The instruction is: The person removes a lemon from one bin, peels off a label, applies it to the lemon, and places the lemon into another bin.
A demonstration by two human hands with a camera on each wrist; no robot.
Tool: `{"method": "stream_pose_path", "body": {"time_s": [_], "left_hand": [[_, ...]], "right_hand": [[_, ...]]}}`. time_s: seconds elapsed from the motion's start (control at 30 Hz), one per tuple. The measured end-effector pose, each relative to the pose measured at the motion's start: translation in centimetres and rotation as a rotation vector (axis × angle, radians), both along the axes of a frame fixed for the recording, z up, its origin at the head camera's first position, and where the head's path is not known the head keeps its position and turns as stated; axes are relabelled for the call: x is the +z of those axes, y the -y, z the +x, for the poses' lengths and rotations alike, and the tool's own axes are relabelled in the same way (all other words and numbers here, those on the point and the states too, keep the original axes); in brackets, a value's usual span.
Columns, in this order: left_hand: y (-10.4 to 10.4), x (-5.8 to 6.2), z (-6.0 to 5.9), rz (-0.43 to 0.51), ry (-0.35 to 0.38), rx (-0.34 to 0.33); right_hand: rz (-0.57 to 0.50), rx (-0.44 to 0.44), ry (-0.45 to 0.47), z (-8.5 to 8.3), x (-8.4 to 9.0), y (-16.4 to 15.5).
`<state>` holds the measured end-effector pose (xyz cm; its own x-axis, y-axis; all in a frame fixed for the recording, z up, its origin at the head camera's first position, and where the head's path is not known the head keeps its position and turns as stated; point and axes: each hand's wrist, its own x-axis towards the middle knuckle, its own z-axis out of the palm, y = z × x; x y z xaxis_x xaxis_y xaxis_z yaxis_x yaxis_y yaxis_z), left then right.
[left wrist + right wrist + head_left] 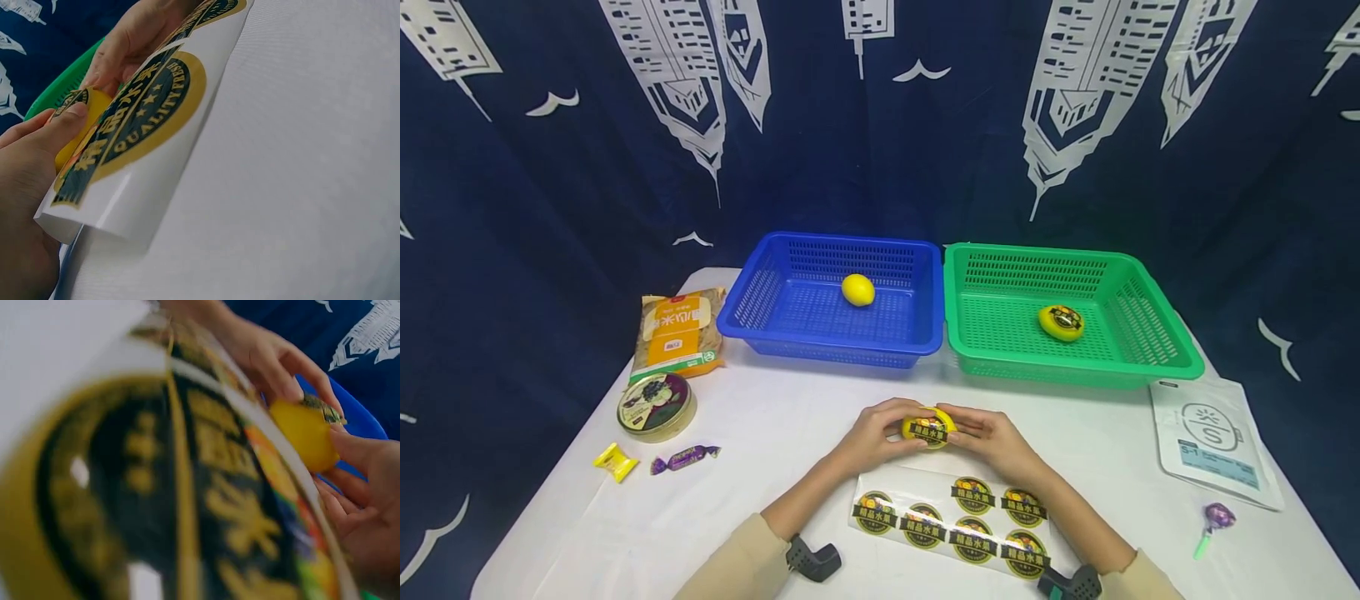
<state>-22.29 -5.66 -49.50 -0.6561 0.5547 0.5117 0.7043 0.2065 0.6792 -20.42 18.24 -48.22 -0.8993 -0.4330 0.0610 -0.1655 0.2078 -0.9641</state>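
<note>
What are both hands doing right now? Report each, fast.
Left hand: fingers curled round the stickered lemon, holding it.
Right hand: fingers also on the same lemon, pinching it from the other side.

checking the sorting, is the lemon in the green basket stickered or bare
Stickered. The lemon in the green basket carries a dark round label on top, unlike the bare lemon in the blue basket.

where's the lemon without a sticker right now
In the head view the bare lemon lies alone in the blue basket, toward its back, left of the green basket.
</note>
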Motion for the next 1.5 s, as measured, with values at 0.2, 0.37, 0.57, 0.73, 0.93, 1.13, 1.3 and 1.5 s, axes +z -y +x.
{"method": "stream_pose_path", "body": {"time_s": [0.2,0.37,0.57,0.73,0.93,1.13,1.3,1.5], "left_hand": [[-0.2,-0.1,0.0,0.013,0.007,-0.007],[-0.2,0.0,0.1,0.032,0.014,-0.006],[-0.2,-0.1,0.0,0.028,0.027,-0.006],[-0.4,-0.3,-0.1,0.017,0.024,-0.008],[-0.2,-0.2,0.0,0.033,0.042,-0.019],[0.7,1.8,0.0,0.059,0.163,-0.025],[0.9,6.4,-1.1,0.071,0.137,0.002],[-1.6,12.2,-4.6,0.074,-0.016,0.021]], "right_hand": [[0.011,-0.167,-0.251,0.5,1.7,-1.1],[-0.135,-0.575,-0.465,0.5,3.0,-2.5],[-0.267,-0.918,-0.342,0.3,5.2,-4.1],[-0.464,-1.046,-0.238,-0.4,5.6,-5.5],[-0.564,-1.079,-0.291,-1.5,4.1,-6.5],[-0.601,-1.093,-0.327,-2.1,3.1,-6.7],[-0.622,-1.091,-0.339,-2.2,3.1,-6.7],[-0.655,-1.082,-0.336,-2.2,3.1,-6.8]]}}
